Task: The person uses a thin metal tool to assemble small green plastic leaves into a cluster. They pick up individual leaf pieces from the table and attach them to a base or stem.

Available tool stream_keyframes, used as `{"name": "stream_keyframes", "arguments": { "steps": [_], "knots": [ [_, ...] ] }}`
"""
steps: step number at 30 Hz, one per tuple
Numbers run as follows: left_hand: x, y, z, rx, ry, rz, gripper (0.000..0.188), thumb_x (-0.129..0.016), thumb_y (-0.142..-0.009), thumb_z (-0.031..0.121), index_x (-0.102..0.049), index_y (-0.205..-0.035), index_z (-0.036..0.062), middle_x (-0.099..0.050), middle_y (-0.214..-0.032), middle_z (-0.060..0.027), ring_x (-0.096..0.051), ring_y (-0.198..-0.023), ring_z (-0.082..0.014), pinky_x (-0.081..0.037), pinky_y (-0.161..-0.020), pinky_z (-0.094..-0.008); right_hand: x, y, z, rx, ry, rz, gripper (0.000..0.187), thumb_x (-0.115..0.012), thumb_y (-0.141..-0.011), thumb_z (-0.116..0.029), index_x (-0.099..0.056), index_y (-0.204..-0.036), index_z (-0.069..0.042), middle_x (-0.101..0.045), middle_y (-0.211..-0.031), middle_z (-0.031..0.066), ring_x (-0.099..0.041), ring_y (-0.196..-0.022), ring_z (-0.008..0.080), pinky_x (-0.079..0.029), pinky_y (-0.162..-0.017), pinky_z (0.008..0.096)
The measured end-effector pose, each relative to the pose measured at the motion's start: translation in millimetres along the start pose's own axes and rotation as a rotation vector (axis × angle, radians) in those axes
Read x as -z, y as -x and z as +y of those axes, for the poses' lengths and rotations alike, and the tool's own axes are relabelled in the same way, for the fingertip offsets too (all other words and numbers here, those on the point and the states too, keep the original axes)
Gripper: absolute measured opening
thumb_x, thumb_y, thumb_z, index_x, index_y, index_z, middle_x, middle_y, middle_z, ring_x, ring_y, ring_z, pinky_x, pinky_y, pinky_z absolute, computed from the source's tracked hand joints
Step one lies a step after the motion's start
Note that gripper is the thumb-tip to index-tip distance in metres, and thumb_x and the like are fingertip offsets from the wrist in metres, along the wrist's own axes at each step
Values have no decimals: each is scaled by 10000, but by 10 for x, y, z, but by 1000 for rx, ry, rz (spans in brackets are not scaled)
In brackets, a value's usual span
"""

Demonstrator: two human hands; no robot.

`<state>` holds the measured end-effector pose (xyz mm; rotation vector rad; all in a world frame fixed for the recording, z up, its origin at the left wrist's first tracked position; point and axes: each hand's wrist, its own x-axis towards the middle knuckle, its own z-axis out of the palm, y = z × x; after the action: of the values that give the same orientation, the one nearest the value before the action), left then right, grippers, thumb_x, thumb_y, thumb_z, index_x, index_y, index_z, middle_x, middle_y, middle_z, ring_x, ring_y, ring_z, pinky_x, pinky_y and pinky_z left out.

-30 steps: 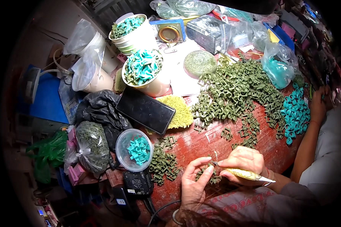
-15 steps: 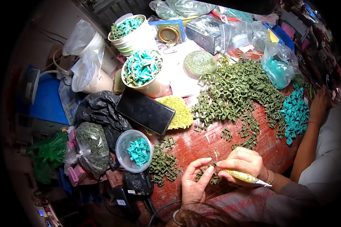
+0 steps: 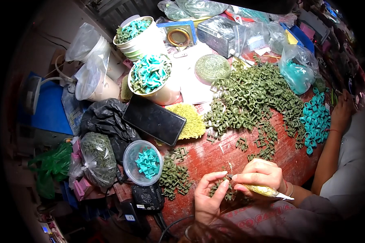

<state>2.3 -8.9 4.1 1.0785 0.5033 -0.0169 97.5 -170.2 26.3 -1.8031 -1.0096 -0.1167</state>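
Note:
My left hand [image 3: 209, 196] pinches a small dark green piece [image 3: 227, 177] between thumb and forefinger. The piece is mostly covered by the fingertips. Just to its right, my right hand [image 3: 260, 175] is closed round a slim yellow-wrapped tool [image 3: 261, 189], whose white tapered end sticks out to the lower right. Its working end, by the piece, is too small to make out. Several loose green pieces lie on the table under my fingers. Farther off spreads a large heap of green ring-like pieces [image 3: 255, 93]; a smaller green pile [image 3: 174, 178] lies left of my left hand.
A clear tub [image 3: 127, 164] of turquoise pieces stands left, near a black phone [image 3: 154, 119] on a yellow sponge [image 3: 192, 121]. Filled cups [image 3: 166, 91] stand behind. Turquoise rings [image 3: 314, 121] lie at right, near another person's arm [image 3: 332, 141]. A tied bag [image 3: 97, 158] sits far left.
Both hands keep nearly the same place and grip. The yellow-wrapped tool's white end has shifted slightly to the right. The whole view has moved a little.

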Motion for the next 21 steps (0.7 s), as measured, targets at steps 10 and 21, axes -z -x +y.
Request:
{"name": "stream_keyframes", "arguments": {
  "steps": [10,21],
  "knots": [
    [-21,13,58,12,-84,-12,261,-653,-903,-45,-603,-1158,-28,-660,-1074,-86,-627,-981,-116,-487,-891,-246,4,4,11,17,0,21,230,-834,-763,-86,-742,-965,-25,-654,-750,32,-646,-654,179,-532,-580,293],
    [-101,8,185,229,175,-39,326,-579,-955,0,-530,-1274,-43,-679,-901,-122,-675,-797,-170,-555,-763,-296,113,59,18,-344,-135,37,151,-785,-803,-49,-729,-939,-19,-729,-862,80,-650,-670,176,-507,-614,292]
  ]
}}
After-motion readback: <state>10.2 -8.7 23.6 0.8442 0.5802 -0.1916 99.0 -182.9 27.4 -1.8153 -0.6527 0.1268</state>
